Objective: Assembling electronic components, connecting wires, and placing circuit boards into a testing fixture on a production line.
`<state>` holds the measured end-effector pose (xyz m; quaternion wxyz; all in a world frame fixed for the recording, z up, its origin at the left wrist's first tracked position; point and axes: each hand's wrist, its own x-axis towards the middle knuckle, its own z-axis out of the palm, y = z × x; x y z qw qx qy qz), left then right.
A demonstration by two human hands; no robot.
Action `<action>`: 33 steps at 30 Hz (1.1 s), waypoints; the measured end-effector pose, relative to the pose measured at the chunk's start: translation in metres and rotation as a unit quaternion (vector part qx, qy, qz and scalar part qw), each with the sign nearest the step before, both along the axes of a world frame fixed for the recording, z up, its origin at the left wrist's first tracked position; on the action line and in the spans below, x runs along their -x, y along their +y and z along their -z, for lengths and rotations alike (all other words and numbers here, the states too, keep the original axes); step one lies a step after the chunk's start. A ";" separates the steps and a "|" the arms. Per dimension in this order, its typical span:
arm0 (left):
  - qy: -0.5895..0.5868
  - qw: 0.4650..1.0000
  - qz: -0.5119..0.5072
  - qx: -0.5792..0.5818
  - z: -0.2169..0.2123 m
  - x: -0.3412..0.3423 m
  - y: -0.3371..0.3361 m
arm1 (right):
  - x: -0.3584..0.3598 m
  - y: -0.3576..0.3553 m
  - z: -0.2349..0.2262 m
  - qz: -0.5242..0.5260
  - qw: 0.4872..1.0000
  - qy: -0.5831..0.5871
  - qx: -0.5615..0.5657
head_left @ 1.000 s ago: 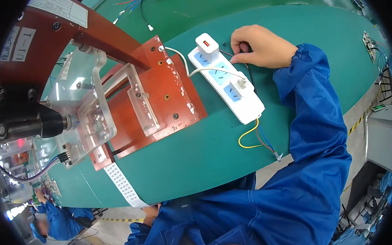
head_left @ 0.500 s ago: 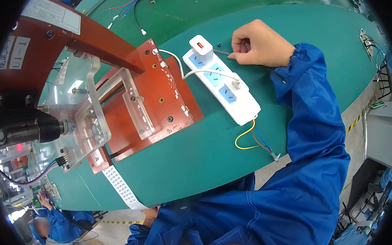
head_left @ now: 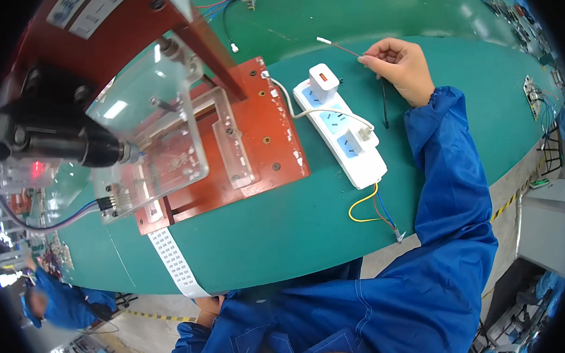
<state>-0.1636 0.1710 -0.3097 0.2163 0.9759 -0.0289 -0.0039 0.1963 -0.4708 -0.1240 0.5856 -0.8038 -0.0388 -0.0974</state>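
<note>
My right hand (head_left: 400,66), beyond the power strip, is closed in a pinch on a thin cable. From its fingertips a reddish wire (head_left: 346,49) runs left to a white connector (head_left: 323,41). A black length (head_left: 384,102) hangs below the hand, ending near the green mat. At the table's near edge my left hand (head_left: 209,308) is mostly hidden by its sleeve, beside the lower end of a white label strip (head_left: 174,260); its fingers do not show. The white power strip (head_left: 359,171) carries a white USB charger (head_left: 324,79) and a plug with a white cord (head_left: 364,137).
A red press fixture (head_left: 277,147) with a clear acrylic plate (head_left: 188,152) fills the left. Yellow, red and blue wires (head_left: 357,217) leave the power strip's near end. Wired circuit boards (head_left: 531,97) lie at the right edge. Another person (head_left: 65,302) sits at lower left.
My right hand has raised the cable and turned, so the white connector and the hanging black end now show. The whole view has shifted, with the fixture and power strip appearing farther right.
</note>
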 end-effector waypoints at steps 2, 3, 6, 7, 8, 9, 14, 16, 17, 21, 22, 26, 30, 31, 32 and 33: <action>0.004 0.997 0.025 -0.070 -0.017 -0.005 -0.010 | -0.001 0.002 -0.001 -0.004 1.000 0.016 0.009; 0.013 0.997 0.032 -0.071 -0.020 -0.003 -0.011 | -0.003 0.007 -0.001 -0.002 0.999 0.031 0.014; -0.012 0.996 0.037 -0.081 -0.013 -0.003 -0.005 | -0.006 0.024 -0.005 -0.014 0.997 0.070 0.035; -0.037 0.994 0.045 -0.097 -0.010 0.002 -0.004 | -0.006 0.029 -0.003 -0.033 0.996 0.067 0.039; -0.024 0.993 0.066 -0.098 -0.015 -0.003 -0.007 | -0.003 0.029 -0.002 -0.030 0.997 0.065 0.039; -0.024 0.994 0.049 -0.092 -0.018 -0.008 -0.013 | -0.001 0.027 -0.001 -0.027 0.997 0.063 0.039; -0.061 0.995 0.076 -0.038 -0.050 -0.032 -0.040 | -0.002 0.019 0.006 -0.068 0.992 0.036 0.098; -0.095 0.991 0.090 -0.038 -0.050 -0.034 -0.039 | -0.002 0.024 -0.001 -0.086 0.976 -0.004 0.198; -0.080 0.993 0.083 -0.029 -0.045 -0.030 -0.036 | 0.002 0.029 -0.010 -0.086 0.976 -0.004 0.198; -0.048 0.996 0.056 -0.049 -0.036 -0.015 -0.029 | 0.013 0.029 -0.023 -0.106 0.941 -0.001 0.320; -0.048 0.996 0.062 -0.049 -0.036 -0.015 -0.029 | 0.013 0.029 -0.022 -0.109 0.946 0.001 0.306; -0.063 0.995 0.067 -0.039 -0.029 -0.013 -0.024 | 0.005 0.025 -0.013 -0.111 0.952 -0.029 0.283; -0.037 0.995 0.051 -0.075 -0.030 -0.007 -0.021 | 0.007 0.022 -0.008 -0.085 0.938 -0.073 0.329; -0.038 0.995 0.054 -0.076 -0.032 -0.010 -0.024 | 0.007 0.022 -0.005 -0.064 0.930 -0.101 0.347; -0.067 0.993 0.058 -0.075 -0.034 -0.013 -0.030 | 0.006 0.021 -0.003 -0.062 0.931 -0.101 0.346; -0.096 0.991 0.063 -0.074 -0.035 -0.017 -0.033 | 0.003 0.020 -0.002 -0.044 0.925 -0.110 0.360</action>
